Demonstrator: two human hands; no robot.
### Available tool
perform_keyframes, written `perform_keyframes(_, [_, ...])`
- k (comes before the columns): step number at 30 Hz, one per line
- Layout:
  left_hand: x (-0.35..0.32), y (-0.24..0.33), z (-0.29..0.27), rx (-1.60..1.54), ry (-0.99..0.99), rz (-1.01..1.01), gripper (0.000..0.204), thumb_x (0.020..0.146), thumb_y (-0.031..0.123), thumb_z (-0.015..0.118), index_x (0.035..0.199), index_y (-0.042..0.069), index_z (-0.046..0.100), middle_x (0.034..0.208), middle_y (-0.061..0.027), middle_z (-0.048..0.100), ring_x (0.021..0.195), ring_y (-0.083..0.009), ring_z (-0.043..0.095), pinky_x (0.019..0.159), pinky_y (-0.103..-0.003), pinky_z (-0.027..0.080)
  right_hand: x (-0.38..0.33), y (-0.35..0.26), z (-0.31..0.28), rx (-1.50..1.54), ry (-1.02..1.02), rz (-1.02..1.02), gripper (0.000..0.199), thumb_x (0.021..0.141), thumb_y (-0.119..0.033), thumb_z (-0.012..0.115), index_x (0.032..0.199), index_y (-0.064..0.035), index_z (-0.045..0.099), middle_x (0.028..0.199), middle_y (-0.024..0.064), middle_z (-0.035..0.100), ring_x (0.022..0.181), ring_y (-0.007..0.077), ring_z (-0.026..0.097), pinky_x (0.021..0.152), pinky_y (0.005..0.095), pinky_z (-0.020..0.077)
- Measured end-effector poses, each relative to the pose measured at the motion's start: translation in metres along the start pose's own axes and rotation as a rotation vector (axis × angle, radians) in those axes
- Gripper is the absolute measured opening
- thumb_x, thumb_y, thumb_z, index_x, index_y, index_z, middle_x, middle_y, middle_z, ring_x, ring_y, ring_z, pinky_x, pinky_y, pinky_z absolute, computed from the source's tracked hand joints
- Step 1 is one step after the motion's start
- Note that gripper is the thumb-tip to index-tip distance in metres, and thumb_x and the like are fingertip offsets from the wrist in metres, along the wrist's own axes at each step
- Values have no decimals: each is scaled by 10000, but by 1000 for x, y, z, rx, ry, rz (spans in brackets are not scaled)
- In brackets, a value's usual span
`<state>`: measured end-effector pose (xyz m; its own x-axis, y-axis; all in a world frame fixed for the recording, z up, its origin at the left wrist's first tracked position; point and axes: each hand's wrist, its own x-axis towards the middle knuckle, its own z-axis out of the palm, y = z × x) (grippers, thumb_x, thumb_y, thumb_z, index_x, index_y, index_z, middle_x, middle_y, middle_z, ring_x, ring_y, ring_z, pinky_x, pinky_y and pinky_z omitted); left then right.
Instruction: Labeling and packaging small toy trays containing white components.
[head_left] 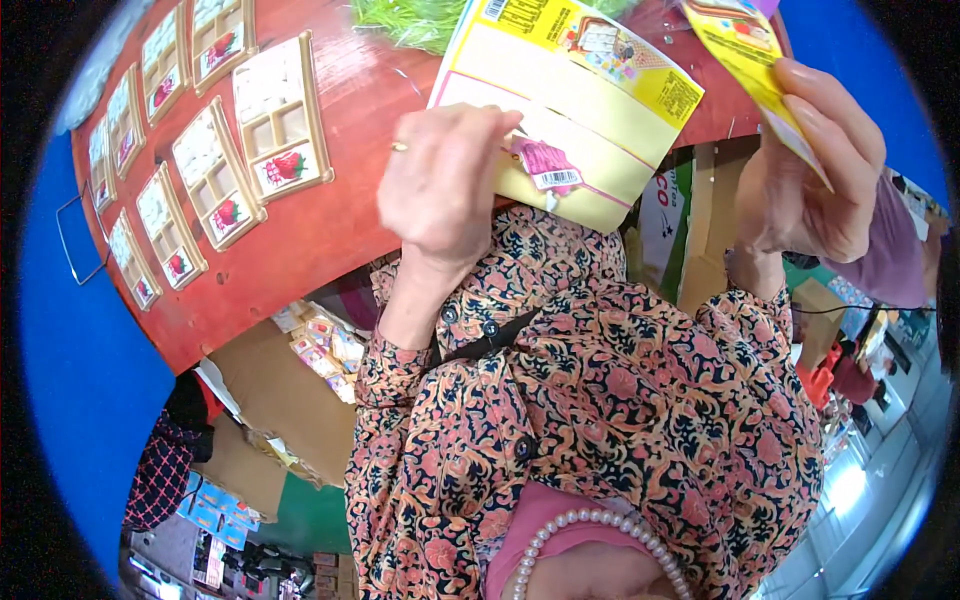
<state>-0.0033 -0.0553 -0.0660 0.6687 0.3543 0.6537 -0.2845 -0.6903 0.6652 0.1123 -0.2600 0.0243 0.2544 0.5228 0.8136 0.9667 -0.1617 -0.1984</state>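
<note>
A stack of pale yellow printed sheets [600, 120] lies at the table's near edge and sticks out past it. My left hand [440, 180] is on the sheets' left side with its fingers curled closed. The palm hides whatever its fingertips grip. Beside those fingertips a pink label with a white barcode patch [548, 165] shows on the top sheet. My right hand [825, 150] is raised at the right, pinching a yellow printed card [750, 60] between thumb and fingers. The card tilts, and its upper end leaves the picture.
Several small beige compartment trays [283, 120] with white pieces and red strawberry pictures stand in rows on the red table [370, 90] at the left. Green shredded filler [405, 22] lies at the far side. Below the table, an open cardboard box [280, 390] sits near small packets [330, 350].
</note>
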Motion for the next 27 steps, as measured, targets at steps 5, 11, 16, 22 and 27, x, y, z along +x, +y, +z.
perform_keyframes(5, [-24,-1,-6,-76,-320,223,206,616,35,622,817,-11,609,724,-88,560,638,-218,567,547,-291,457,-7,-21,12,5,14,195,208,701,67,659,889,41,573,899,220,617,819,269,626,748,339,514])
perform_keyframes(11, [-11,0,-11,-52,-315,104,223,639,51,740,802,-7,599,698,-90,560,613,-226,555,527,-309,451,-17,-26,14,-19,-17,313,217,708,76,653,907,41,576,918,211,618,849,258,614,773,321,501])
perform_keyframes(16, [12,-4,16,57,-86,113,172,666,37,719,767,18,581,676,-90,549,597,-236,543,511,-321,429,-22,-29,28,61,80,387,222,714,103,629,922,45,577,936,209,611,869,254,605,784,316,493])
perform_keyframes(22, [5,-27,32,137,-388,40,143,660,94,704,722,52,582,633,-82,523,594,-255,553,506,-334,423,-23,-33,42,162,37,384,229,688,100,652,901,23,617,924,159,632,828,219,615,709,270,497])
perform_keyframes(27, [20,-26,31,2,-571,-259,199,635,93,724,652,7,545,659,-114,548,632,-278,560,543,-364,425,-26,-28,43,123,45,374,246,685,97,656,912,13,615,933,154,631,835,216,616,709,272,500])
